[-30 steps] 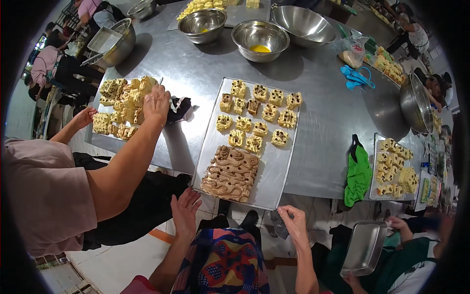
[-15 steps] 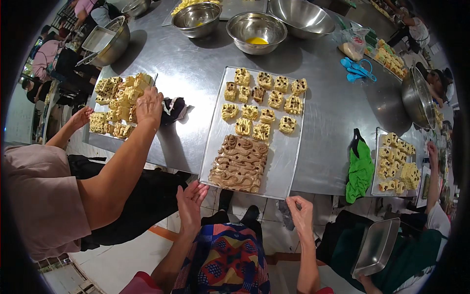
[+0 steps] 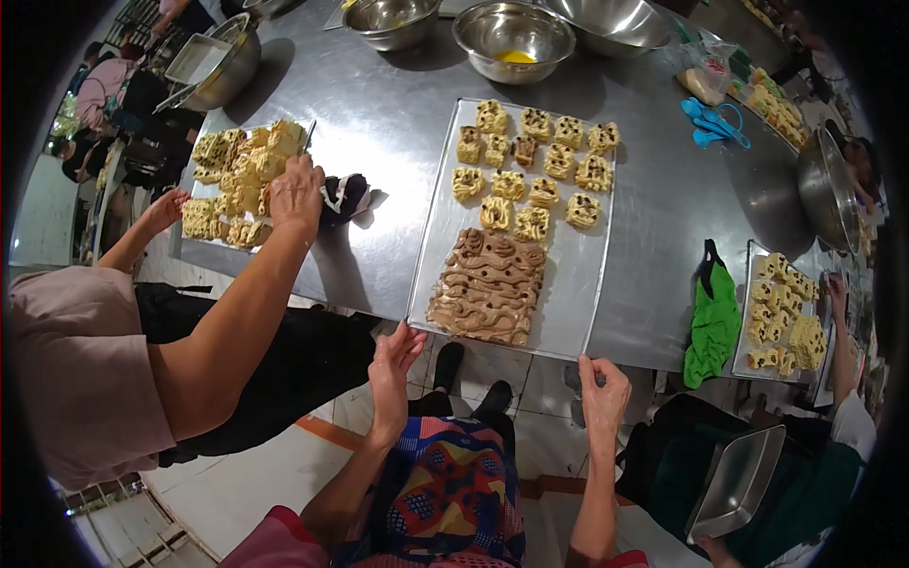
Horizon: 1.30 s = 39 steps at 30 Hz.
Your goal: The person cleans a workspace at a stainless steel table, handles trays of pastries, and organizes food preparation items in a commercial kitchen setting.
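Lying at the near edge of the steel table [image 3: 379,114], the metal tray [image 3: 573,284], its underside hidden from me, holds a brown-frosted slab [image 3: 488,286] and yellow cake pieces [image 3: 560,161]. Beyond, a steel bowl [image 3: 516,74] holds yellow liquid [image 3: 515,57]; a wider bowl [image 3: 606,33] is cut off above. The left hand [image 3: 389,369], fingers loosely spread, meets one near corner; the right hand [image 3: 604,396] pinches the other.

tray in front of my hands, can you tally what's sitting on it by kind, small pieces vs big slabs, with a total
small pieces: 15
large brown slab: 1
total on the tray: 16
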{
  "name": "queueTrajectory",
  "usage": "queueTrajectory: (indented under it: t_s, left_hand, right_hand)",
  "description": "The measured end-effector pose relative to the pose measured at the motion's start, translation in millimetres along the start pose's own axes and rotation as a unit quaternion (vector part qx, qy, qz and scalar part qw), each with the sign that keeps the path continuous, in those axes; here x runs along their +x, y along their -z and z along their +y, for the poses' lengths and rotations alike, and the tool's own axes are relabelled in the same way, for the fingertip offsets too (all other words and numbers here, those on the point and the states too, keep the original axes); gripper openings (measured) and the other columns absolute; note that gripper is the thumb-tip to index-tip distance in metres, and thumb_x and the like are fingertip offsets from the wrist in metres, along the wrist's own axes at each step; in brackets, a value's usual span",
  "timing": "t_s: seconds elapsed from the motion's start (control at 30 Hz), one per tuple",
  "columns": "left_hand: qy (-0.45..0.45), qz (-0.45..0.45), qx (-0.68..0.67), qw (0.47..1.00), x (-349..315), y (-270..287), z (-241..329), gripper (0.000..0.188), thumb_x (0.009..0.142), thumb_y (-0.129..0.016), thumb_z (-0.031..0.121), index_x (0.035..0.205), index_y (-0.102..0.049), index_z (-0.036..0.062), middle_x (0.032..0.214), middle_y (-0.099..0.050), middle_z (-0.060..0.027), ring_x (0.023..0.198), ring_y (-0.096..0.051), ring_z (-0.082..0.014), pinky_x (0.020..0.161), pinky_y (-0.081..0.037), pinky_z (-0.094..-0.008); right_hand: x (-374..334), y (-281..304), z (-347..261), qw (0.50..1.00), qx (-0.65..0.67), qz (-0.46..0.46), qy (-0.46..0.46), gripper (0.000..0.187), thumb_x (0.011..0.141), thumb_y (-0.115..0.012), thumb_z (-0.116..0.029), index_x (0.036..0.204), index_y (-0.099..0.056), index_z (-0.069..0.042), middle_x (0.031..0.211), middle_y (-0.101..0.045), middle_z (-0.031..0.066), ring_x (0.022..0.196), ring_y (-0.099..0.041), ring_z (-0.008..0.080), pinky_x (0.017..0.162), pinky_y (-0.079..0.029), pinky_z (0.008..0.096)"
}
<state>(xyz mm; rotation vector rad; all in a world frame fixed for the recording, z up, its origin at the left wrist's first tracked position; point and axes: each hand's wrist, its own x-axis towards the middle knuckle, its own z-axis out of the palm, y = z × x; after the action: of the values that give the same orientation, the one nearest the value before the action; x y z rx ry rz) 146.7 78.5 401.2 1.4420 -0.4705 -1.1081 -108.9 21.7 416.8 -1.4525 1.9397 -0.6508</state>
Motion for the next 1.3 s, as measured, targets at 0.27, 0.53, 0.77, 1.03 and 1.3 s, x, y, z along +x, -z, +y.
queueTrajectory:
  t_s: [0.27,0.53,0.77,1.03,1.3]
  left_hand:
    - [-0.284,0.008,0.411,0.866,24,26,1,0.027,0.080,-0.065,0.009,0.106,-0.063,0.0028,0.095,-0.052,-0.0081,0.082,-0.050,-0.0162,0.068,-0.042,-0.0260]
    - [-0.377,0.001,0.439,0.816,40,29,1,0.027,0.069,-0.072,-0.002,0.095,-0.065,0.0040,0.085,-0.057,-0.0063,0.079,-0.052,-0.0195,0.069,-0.043,-0.0299]
    - [-0.414,-0.010,0.471,0.779,49,29,-2,0.029,0.065,-0.073,-0.002,0.092,-0.066,0.0052,0.084,-0.058,-0.0053,0.079,-0.053,-0.0206,0.069,-0.043,-0.0306]
    - [-0.400,-0.028,0.466,0.789,52,31,0,0.026,0.067,-0.073,0.002,0.092,-0.065,0.0034,0.085,-0.059,-0.0065,0.079,-0.053,-0.0207,0.070,-0.043,-0.0313]
    - [-0.395,-0.053,0.439,0.805,53,27,-6,0.023,0.068,-0.072,0.000,0.090,-0.066,0.0051,0.084,-0.059,-0.0054,0.077,-0.054,-0.0199,0.067,-0.045,-0.0310]
  right_hand:
    - [-9,6,-5,0.984,-0.115,0.031,0.135,0.030,0.077,-0.068,-0.013,0.105,-0.060,-0.005,0.075,-0.060,0.0134,0.067,-0.056,0.0277,0.062,-0.044,0.0382]
    - [0,8,4,0.958,-0.157,0.021,0.241,0.033,0.077,-0.067,-0.010,0.108,-0.060,-0.005,0.078,-0.062,0.0107,0.070,-0.055,0.0261,0.061,-0.045,0.0371]
    - [4,10,-4,0.945,-0.193,-0.014,0.264,0.029,0.077,-0.066,-0.012,0.106,-0.063,-0.006,0.070,-0.056,0.0092,0.065,-0.052,0.0253,0.057,-0.044,0.0367]
    - [11,10,-8,0.943,-0.208,-0.027,0.259,0.023,0.077,-0.065,-0.012,0.099,-0.066,-0.007,0.069,-0.055,0.0100,0.066,-0.053,0.0275,0.059,-0.044,0.0375]
    - [16,10,-2,0.932,-0.222,-0.004,0.286,0.021,0.079,-0.064,-0.013,0.098,-0.066,-0.006,0.068,-0.054,0.0107,0.066,-0.054,0.0288,0.060,-0.044,0.0381]
